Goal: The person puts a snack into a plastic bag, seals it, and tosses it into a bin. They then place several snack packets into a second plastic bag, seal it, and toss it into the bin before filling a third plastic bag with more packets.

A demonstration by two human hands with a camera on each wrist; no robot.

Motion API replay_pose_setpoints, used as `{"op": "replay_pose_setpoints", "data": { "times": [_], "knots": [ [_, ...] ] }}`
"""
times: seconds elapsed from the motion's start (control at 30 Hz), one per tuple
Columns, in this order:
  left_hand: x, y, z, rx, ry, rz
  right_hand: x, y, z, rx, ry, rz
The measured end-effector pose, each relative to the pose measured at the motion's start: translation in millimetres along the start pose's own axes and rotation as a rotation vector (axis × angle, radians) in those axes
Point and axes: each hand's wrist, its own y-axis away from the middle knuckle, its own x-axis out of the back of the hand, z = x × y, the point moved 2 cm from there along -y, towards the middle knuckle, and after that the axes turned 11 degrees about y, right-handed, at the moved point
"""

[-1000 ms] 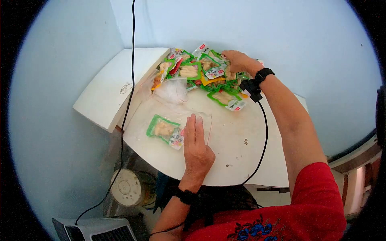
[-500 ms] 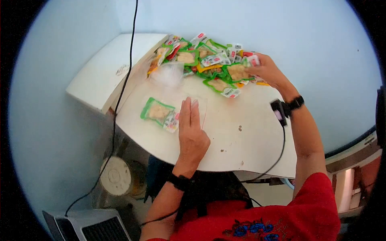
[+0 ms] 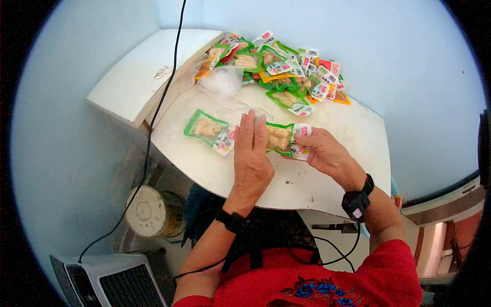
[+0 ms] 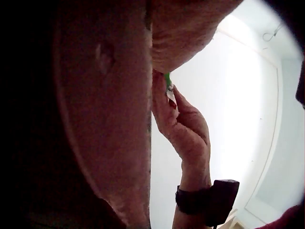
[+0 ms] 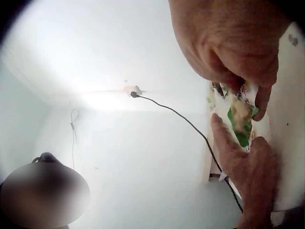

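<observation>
In the head view my left hand (image 3: 253, 163) lies with straight fingers over the mouth end of a clear plastic bag (image 3: 230, 108). A green-edged food packet (image 3: 207, 127) lies flat at that bag, left of the fingers. My right hand (image 3: 330, 156) pinches the white printed end of a second green-edged packet (image 3: 279, 137), whose other end is beside the left fingers. The right wrist view shows this held packet (image 5: 242, 114) between my right hand (image 5: 233, 43) and my left hand (image 5: 245, 167).
A pile of mixed food packets (image 3: 276, 66) lies along the back of the white table (image 3: 348, 128). Left of it are a crumpled clear bag (image 3: 222, 81) and a raised white board (image 3: 148, 71). A black cable (image 3: 166, 87) hangs across the left side. Below stands a round-lidded bucket (image 3: 147, 211).
My right hand has come from the pile toward the left hand with a packet in its grip. The left hand stays by the bag, and the head view has shifted slightly.
</observation>
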Motion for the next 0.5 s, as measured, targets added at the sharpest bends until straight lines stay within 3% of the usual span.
{"op": "replay_pose_setpoints", "data": {
  "times": [0.33, 0.43, 0.5],
  "knots": [
    [-3.0, -0.3, -2.7, -0.074, 0.013, 0.059, -49.9, -42.8, 22.8, 0.116, -0.199, -0.143],
    [-3.3, -1.1, -3.0, -0.091, 0.055, 0.086, -61.7, -61.5, 25.5, 0.040, -0.383, -0.202],
    [-2.3, -2.2, -2.5, -0.089, 0.070, 0.092, -64.5, -62.0, 21.8, 0.084, -0.316, -0.253]
  ]
}}
